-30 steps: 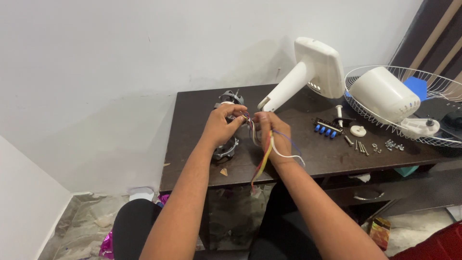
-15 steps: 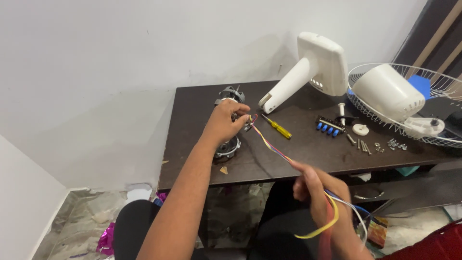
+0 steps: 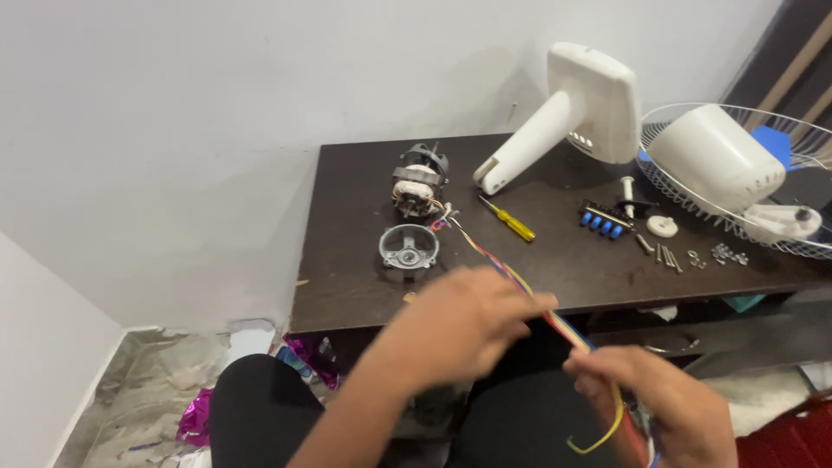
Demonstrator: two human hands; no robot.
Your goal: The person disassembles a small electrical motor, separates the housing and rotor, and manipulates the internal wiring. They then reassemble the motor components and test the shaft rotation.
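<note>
A fan motor (image 3: pixel 418 185) with copper windings stands on the dark table (image 3: pixel 347 286). A bundle of coloured wires (image 3: pixel 485 254) runs from it toward me. My left hand (image 3: pixel 464 325) is blurred, near the table's front edge, with its fingers closed around the wire bundle. My right hand (image 3: pixel 654 403) is lower and to the right, gripping the wires' free ends; a yellow wire loops below it. A round grey motor end cover (image 3: pixel 408 247) lies just in front of the motor.
A yellow-handled screwdriver (image 3: pixel 509 219), a white fan neck housing (image 3: pixel 572 113), a white motor cover on a wire fan guard (image 3: pixel 719 160), a blue-buttoned switch strip (image 3: pixel 602 221) and several screws (image 3: pixel 693 256) lie on the table. The white wall is behind; clutter lies on the floor.
My left hand let go of the motor and came back to the wires near the table's front edge. My right hand pulled the wire bundle out straight toward me.
</note>
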